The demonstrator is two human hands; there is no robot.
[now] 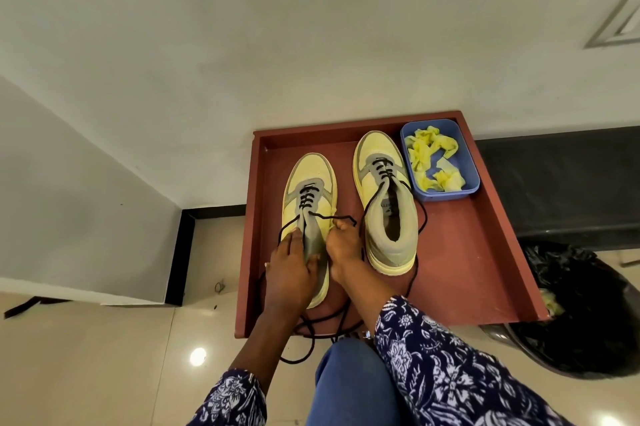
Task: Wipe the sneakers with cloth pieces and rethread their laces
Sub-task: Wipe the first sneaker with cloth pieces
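Red-brown tray (pixel 485 252) with raised rim, back edge against pale wall. Two yellow-and-grey sneakers inside, toes toward wall, standing apart with a bare strip of tray floor between.

Left sneaker (pixel 311 183): laced through lower eyelets only, upper eyelets unthreaded. Left hand (pixel 289 270) on tongue and collar, fingers curled over the grey tongue, gripping it. Right hand (pixel 343 249) at right side of same shoe, thumb and fingers pinched on black lace (pixel 332 217) just beside an eyelet. Hands close together, not touching. Lace ends trailing off tray's near edge, looping over floor (pixel 104 356) beside knee.

Right sneaker (pixel 384 197): lower eyelets laced, loose ends draped down both sides onto tray. Toe close to back rim, right side just beside blue tub (pixel 471 180).

Blue tub in tray's far right corner, holding crumpled yellow cloth pieces (pixel 429 159). Bare tray floor right of right sneaker and in front of tub, out to right rim.

Black-lined bin (pixel 585 304) just off tray's right front corner; yellow scrap visible at its rim. Dark skirting along wall base either side. Open tiled floor left of tray.
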